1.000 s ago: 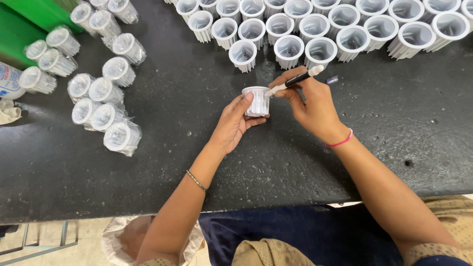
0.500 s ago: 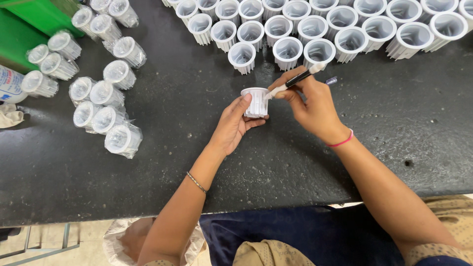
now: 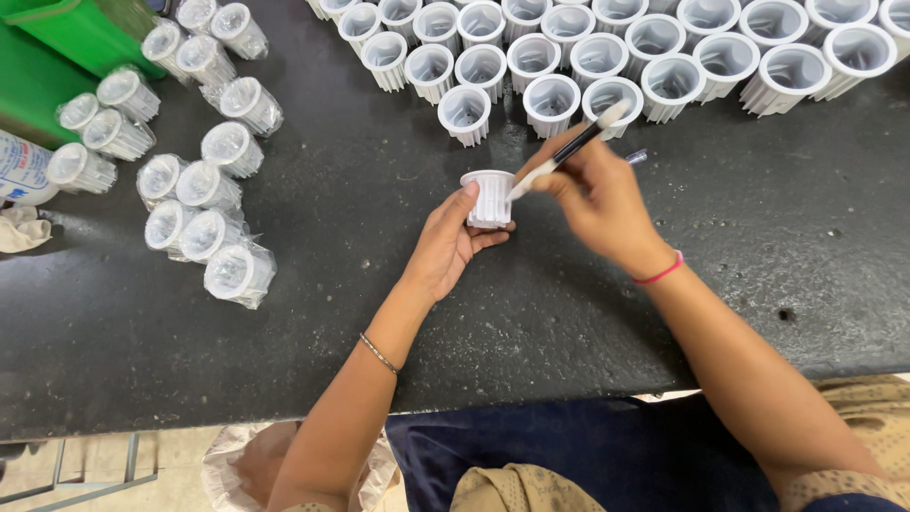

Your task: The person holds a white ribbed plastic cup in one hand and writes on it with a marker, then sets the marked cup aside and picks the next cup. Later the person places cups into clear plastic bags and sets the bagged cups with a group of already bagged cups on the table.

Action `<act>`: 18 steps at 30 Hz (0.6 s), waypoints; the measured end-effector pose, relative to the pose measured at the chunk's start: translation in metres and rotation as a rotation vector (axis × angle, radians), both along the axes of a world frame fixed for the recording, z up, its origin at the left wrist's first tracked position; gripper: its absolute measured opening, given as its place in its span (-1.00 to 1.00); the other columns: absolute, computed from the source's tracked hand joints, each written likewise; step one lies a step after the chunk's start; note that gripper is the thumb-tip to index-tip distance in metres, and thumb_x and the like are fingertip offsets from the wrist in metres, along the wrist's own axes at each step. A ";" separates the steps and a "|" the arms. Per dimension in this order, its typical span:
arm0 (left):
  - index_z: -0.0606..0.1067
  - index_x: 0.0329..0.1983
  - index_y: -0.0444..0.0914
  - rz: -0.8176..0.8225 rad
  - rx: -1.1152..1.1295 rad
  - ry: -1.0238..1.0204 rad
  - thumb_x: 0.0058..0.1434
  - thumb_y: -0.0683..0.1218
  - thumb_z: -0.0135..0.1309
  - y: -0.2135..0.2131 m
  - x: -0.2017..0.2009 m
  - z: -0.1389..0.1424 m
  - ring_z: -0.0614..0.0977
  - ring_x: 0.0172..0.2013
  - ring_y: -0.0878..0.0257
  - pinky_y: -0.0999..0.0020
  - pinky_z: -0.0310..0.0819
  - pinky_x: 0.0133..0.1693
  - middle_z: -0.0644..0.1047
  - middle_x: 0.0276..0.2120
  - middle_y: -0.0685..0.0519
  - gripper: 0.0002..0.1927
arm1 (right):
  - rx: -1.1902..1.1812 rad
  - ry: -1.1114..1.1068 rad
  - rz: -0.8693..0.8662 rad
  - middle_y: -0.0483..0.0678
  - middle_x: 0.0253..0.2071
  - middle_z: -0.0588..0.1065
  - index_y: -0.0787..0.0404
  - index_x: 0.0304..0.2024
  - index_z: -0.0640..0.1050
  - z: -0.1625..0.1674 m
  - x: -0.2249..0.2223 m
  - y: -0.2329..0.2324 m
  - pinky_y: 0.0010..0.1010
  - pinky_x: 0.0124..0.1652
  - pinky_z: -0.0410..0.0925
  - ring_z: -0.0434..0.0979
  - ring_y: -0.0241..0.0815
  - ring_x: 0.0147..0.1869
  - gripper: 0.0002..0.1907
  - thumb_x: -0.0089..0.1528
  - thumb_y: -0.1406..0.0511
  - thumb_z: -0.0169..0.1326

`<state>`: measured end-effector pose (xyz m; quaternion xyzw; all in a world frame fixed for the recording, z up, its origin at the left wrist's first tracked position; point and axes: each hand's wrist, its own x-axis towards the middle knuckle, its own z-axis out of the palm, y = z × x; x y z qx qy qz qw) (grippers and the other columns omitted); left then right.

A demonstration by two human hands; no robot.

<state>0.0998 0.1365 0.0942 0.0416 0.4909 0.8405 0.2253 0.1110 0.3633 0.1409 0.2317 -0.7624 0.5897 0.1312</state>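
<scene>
surface: black table (image 3: 284,360), open near front edge
left hand (image 3: 450,242): fingers clamped on ribbed cup (image 3: 490,197)
right hand (image 3: 592,199): pinching brush (image 3: 569,152)

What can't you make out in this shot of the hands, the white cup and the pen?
Head view only:
- Pen tip: too small, against the cup.
- Cup's front: behind left hand fingers.
- Top-row cups: cut by the top edge.
- Bottle: cut by the left edge.
</scene>
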 end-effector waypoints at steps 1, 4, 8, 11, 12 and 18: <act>0.39 0.22 -0.40 0.002 0.014 -0.007 0.45 0.18 -0.09 0.000 0.000 -0.001 0.68 -0.11 0.14 0.23 0.62 -0.02 0.58 -0.07 -0.11 -0.42 | -0.115 -0.038 0.001 0.01 -0.06 0.60 0.30 0.08 0.37 -0.002 -0.003 0.002 -0.36 -0.01 0.51 0.62 -0.16 0.01 -0.78 0.42 0.45 0.07; 0.41 0.23 -0.44 0.003 0.037 -0.028 0.47 0.17 -0.14 -0.002 -0.002 -0.002 0.68 -0.14 0.15 0.24 0.62 -0.06 0.60 -0.07 -0.14 -0.40 | -0.404 -0.154 0.008 -0.01 -0.02 0.58 0.23 0.09 0.34 -0.007 -0.012 0.009 -0.37 0.00 0.54 0.62 -0.21 0.00 -0.82 0.49 0.36 0.02; 0.40 0.23 -0.44 0.000 0.041 -0.026 0.48 0.18 -0.17 -0.002 -0.002 -0.002 0.67 -0.15 0.15 0.26 0.62 -0.07 0.59 -0.05 -0.16 -0.40 | -0.600 -0.293 0.044 -0.02 -0.05 0.56 0.22 0.12 0.38 -0.010 -0.020 0.019 -0.38 0.00 0.49 0.60 -0.23 -0.04 -0.80 0.49 0.30 0.02; 0.40 0.23 -0.44 0.000 0.026 -0.029 0.47 0.18 -0.17 -0.003 -0.002 -0.001 0.67 -0.15 0.16 0.27 0.62 -0.08 0.60 -0.05 -0.15 -0.40 | -0.646 -0.349 0.070 -0.03 -0.06 0.56 0.24 0.13 0.42 -0.012 -0.022 0.022 -0.40 0.02 0.46 0.59 -0.25 -0.02 -0.77 0.46 0.31 0.06; 0.40 0.23 -0.44 -0.001 0.022 -0.029 0.47 0.18 -0.17 -0.003 -0.003 -0.001 0.67 -0.15 0.16 0.27 0.62 -0.08 0.59 -0.05 -0.15 -0.40 | -0.650 -0.362 0.076 -0.04 -0.06 0.56 0.24 0.13 0.44 -0.013 -0.022 0.022 -0.40 0.02 0.45 0.58 -0.26 -0.02 -0.77 0.45 0.32 0.08; 0.40 0.22 -0.42 -0.001 -0.006 -0.026 0.45 0.20 -0.13 -0.001 -0.002 -0.002 0.67 -0.16 0.16 0.28 0.61 -0.10 0.59 -0.07 -0.13 -0.40 | -0.483 -0.319 -0.022 -0.04 -0.09 0.57 0.30 0.03 0.51 -0.016 -0.023 0.020 -0.37 0.05 0.51 0.59 -0.27 -0.03 -0.83 0.44 0.33 0.10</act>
